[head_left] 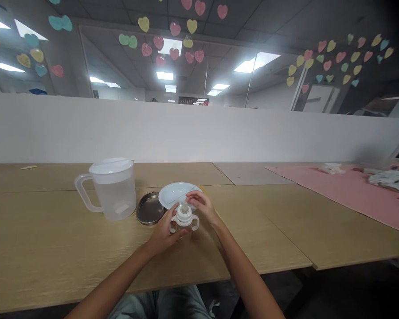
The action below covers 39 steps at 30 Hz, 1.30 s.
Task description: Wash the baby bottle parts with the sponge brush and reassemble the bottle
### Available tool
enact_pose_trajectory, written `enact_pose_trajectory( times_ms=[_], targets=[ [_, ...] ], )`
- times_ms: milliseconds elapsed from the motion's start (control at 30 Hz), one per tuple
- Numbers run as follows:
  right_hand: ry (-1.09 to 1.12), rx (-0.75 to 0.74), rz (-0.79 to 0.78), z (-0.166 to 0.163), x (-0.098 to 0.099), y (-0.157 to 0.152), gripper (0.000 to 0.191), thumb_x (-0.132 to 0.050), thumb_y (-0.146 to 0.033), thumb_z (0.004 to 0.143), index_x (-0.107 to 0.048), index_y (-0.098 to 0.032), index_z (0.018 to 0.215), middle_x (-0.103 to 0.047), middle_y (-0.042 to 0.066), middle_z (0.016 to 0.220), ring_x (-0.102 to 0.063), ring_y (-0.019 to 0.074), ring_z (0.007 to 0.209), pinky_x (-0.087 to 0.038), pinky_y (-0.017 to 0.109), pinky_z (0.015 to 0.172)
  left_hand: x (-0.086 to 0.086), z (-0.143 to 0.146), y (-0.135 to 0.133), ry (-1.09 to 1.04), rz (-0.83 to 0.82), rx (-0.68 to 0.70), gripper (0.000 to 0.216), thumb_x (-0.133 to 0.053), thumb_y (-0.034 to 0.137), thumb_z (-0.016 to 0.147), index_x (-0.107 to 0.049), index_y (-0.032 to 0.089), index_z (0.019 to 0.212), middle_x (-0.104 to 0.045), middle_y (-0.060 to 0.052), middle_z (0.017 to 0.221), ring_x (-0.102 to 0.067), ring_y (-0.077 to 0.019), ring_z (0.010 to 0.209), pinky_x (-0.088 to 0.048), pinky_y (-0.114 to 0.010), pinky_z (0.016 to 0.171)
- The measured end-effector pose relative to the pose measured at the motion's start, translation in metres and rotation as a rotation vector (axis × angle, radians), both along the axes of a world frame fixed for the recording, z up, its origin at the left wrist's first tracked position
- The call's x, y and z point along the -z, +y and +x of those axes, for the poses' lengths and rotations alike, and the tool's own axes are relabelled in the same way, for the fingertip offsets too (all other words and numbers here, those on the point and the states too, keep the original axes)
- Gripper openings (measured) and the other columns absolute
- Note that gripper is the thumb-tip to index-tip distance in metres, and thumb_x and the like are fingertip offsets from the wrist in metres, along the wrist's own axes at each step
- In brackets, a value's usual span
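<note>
A small baby bottle (184,218) with a white handled collar and a teat stands on the wooden table (53,248) in front of me. My left hand (164,237) wraps around the bottle's lower body. My right hand (201,204) rests its fingers on the teat and collar at the top. Just behind the bottle lies a white plate (174,194), overlapping a round metal dish (148,208).
A translucent lidded pitcher (111,188) holding water stands to the left of the dishes. A pink mat (346,192) with wrapped white items (390,179) covers the far right of the table. A white partition (199,128) runs along the back.
</note>
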State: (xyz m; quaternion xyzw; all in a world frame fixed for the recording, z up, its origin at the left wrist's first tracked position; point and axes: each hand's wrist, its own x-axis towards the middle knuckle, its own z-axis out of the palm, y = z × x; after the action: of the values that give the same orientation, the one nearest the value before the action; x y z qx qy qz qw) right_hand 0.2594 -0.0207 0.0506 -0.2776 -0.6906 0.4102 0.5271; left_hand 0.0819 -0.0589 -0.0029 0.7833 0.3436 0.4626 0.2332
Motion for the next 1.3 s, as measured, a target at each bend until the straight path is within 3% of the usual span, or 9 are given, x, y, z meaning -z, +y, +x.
enact_pose_trajectory(
  times_ms=[100, 200, 333, 467, 733, 933, 1100, 1200, 1300],
  targets=[
    [-0.194, -0.078, 0.066, -0.009, -0.006, -0.015, 0.061, -0.079, -0.031, 0.057, -0.056, -0.025, 0.114, -0.059, 0.005, 0.114, -0.053, 0.0211, 0.108, -0.041, 0.035, 0.094, 0.000, 0.000, 0.001, -0.004, 0.012, -0.013, 0.080, -0.062, 0.048, 0.076, -0.026, 0.016, 0.140, -0.042, -0.017, 0.138, -0.045, -0.0284, 0.123, -0.040, -0.042, 0.099],
    [-0.245, -0.067, 0.046, -0.003, -0.009, -0.017, 0.074, -0.081, -0.028, 0.056, -0.050, -0.027, 0.123, -0.055, 0.006, 0.120, -0.050, 0.0210, 0.114, -0.039, 0.036, 0.098, 0.000, -0.002, 0.003, 0.004, -0.018, -0.035, 0.078, -0.062, 0.047, 0.077, -0.028, 0.017, 0.140, -0.043, -0.016, 0.137, -0.046, -0.0282, 0.122, -0.040, -0.042, 0.098],
    [-0.085, -0.219, 0.020, 0.019, -0.012, -0.005, 0.063, -0.073, -0.029, 0.069, -0.047, -0.028, 0.125, -0.057, 0.006, 0.118, -0.050, 0.0191, 0.115, -0.036, 0.039, 0.102, 0.001, -0.004, 0.005, -0.006, -0.050, -0.035, 0.078, -0.062, 0.046, 0.077, -0.027, 0.016, 0.140, -0.046, -0.016, 0.135, -0.047, -0.0273, 0.120, -0.043, -0.039, 0.094],
    [-0.065, -0.312, -0.081, 0.023, -0.015, -0.006, 0.068, -0.076, -0.029, 0.066, -0.046, -0.027, 0.127, -0.052, 0.008, 0.127, -0.047, 0.0207, 0.121, -0.039, 0.038, 0.101, 0.001, -0.003, 0.005, -0.020, -0.081, -0.024, 0.081, -0.062, 0.047, 0.077, -0.025, 0.015, 0.141, -0.052, -0.016, 0.129, -0.054, -0.0257, 0.111, -0.046, -0.037, 0.088],
    [-0.007, -0.119, -0.221, 0.010, -0.010, -0.006, 0.071, -0.077, -0.028, 0.063, -0.045, -0.027, 0.126, -0.060, 0.005, 0.109, -0.062, 0.0171, 0.094, -0.053, 0.031, 0.081, 0.003, -0.003, 0.006, 0.010, -0.096, -0.049, 0.082, -0.062, 0.048, 0.076, -0.023, 0.017, 0.142, -0.055, -0.013, 0.124, -0.058, -0.0202, 0.091, -0.047, -0.036, 0.081],
    [0.257, -0.106, -0.213, 0.014, -0.017, -0.006, 0.072, -0.075, -0.030, 0.065, -0.039, -0.031, 0.128, -0.055, 0.006, 0.122, -0.057, 0.0220, 0.107, -0.055, 0.034, 0.077, 0.004, -0.002, 0.007, 0.015, -0.069, -0.081, 0.081, -0.062, 0.048, 0.076, -0.026, 0.016, 0.141, -0.056, -0.013, 0.121, -0.056, -0.0164, 0.079, -0.047, -0.032, 0.074],
    [0.098, -0.156, -0.167, 0.008, -0.015, -0.011, 0.070, -0.077, -0.025, 0.063, -0.044, -0.028, 0.125, -0.057, 0.005, 0.116, -0.056, 0.0183, 0.106, -0.050, 0.031, 0.086, 0.001, -0.002, 0.005, 0.022, -0.078, -0.062, 0.082, -0.061, 0.048, 0.076, -0.024, 0.016, 0.141, -0.054, -0.014, 0.124, -0.056, -0.0174, 0.083, -0.047, -0.032, 0.075],
    [-0.066, -0.243, -0.157, 0.004, -0.015, -0.016, 0.070, -0.075, -0.026, 0.065, -0.043, -0.027, 0.127, -0.059, 0.004, 0.112, -0.059, 0.0175, 0.101, -0.050, 0.030, 0.084, 0.000, -0.002, 0.005, 0.015, -0.066, -0.047, 0.082, -0.060, 0.049, 0.077, -0.022, 0.018, 0.142, -0.052, -0.014, 0.126, -0.056, -0.0168, 0.080, -0.047, -0.032, 0.072],
    [-0.106, -0.231, -0.143, 0.003, -0.015, -0.017, 0.070, -0.072, -0.026, 0.067, -0.041, -0.027, 0.129, -0.059, 0.004, 0.111, -0.059, 0.0176, 0.099, -0.050, 0.030, 0.082, -0.001, -0.002, 0.004, -0.004, -0.068, -0.024, 0.082, -0.061, 0.049, 0.076, -0.022, 0.018, 0.142, -0.053, -0.014, 0.126, -0.056, -0.0178, 0.082, -0.048, -0.032, 0.072]
  ],
)
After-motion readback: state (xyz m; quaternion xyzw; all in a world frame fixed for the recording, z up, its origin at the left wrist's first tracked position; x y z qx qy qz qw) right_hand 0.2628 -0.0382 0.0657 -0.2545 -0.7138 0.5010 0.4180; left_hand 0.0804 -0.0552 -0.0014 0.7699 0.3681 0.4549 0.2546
